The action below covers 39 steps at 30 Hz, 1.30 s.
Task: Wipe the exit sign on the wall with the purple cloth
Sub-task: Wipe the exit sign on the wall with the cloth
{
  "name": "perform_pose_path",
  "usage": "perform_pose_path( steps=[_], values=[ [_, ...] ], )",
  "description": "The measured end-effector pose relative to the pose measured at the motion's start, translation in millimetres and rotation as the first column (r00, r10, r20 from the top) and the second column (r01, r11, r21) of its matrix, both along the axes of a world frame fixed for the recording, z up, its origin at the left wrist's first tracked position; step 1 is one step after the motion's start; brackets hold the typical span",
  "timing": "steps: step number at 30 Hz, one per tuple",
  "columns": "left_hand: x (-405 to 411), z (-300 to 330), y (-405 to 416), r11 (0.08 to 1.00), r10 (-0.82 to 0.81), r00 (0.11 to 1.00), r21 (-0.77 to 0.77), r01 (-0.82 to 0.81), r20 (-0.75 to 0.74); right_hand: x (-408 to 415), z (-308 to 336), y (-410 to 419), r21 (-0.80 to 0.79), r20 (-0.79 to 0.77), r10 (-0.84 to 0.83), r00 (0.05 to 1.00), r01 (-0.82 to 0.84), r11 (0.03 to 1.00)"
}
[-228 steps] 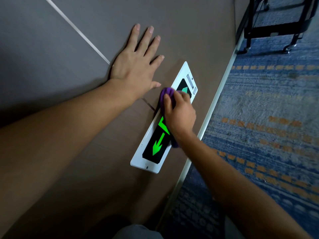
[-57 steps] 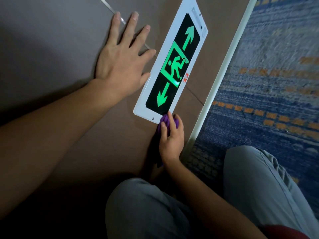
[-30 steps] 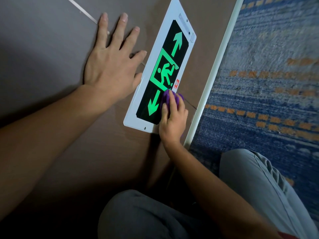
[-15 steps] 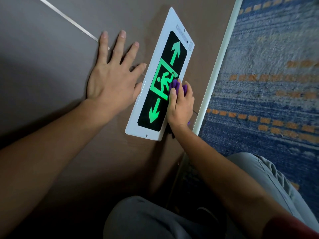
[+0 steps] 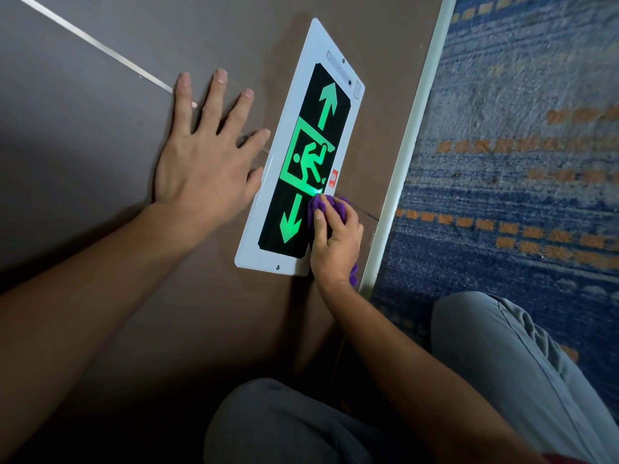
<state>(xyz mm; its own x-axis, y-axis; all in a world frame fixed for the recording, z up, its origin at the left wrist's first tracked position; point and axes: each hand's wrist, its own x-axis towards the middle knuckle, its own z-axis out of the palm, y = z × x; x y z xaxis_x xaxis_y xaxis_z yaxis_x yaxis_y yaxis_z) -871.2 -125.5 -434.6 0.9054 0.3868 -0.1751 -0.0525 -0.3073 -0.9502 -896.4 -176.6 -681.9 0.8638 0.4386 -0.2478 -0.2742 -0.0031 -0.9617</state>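
Note:
The exit sign (image 5: 268, 209) is a white-framed black panel with glowing green arrows and a running figure, mounted low on the brown wall. My right hand (image 5: 336, 242) presses the bunched purple cloth (image 5: 320, 204) against the sign's lower right part, beside the downward arrow. A bit of cloth also sticks out under my wrist. My left hand (image 5: 204, 162) lies flat on the wall with fingers spread, just left of the sign's frame.
A white skirting strip (image 5: 405, 145) runs along the wall's foot to the right of the sign. Beyond it lies blue carpet with orange dashes (image 5: 519, 162). My grey-trousered knees (image 5: 502, 363) are bent close below the sign. A thin metal seam (image 5: 100, 51) crosses the wall.
My right hand with the cloth slid from the sign's middle, by the running figure, down toward its lower right corner. My left hand stayed flat on the wall.

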Motion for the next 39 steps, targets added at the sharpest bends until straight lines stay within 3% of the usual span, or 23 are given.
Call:
perform_pose_path(
  steps=[15, 20, 25, 34, 39],
  values=[
    [27, -6, 19, 0.999, -0.015, 0.998, -0.035, 0.013, -0.067, 143, 10, 70, -0.027, -0.036, -0.11, 0.993, 0.109, 0.994],
    [37, -6, 37, 0.996, -0.082, 0.996, -0.024, 0.082, 0.028, 192, 9, 89, -0.031, 0.023, -0.117, 0.993, 0.118, 0.993],
    [37, -8, 33, 0.999, -0.044, 0.999, -0.029, 0.044, -0.012, 231, 12, 107, -0.08, 0.026, -0.122, 0.992, 0.123, 0.989],
    [38, -6, 29, 0.999, -0.004, 1.0, -0.046, 0.003, -0.01, 227, 20, 104, -0.131, 0.019, -0.114, 0.993, 0.116, 0.985],
    [38, -5, 28, 0.998, -0.012, 1.0, -0.055, 0.012, 0.008, 221, 68, 103, 0.016, 0.159, -0.143, 0.977, 0.142, 0.99]
  ],
)
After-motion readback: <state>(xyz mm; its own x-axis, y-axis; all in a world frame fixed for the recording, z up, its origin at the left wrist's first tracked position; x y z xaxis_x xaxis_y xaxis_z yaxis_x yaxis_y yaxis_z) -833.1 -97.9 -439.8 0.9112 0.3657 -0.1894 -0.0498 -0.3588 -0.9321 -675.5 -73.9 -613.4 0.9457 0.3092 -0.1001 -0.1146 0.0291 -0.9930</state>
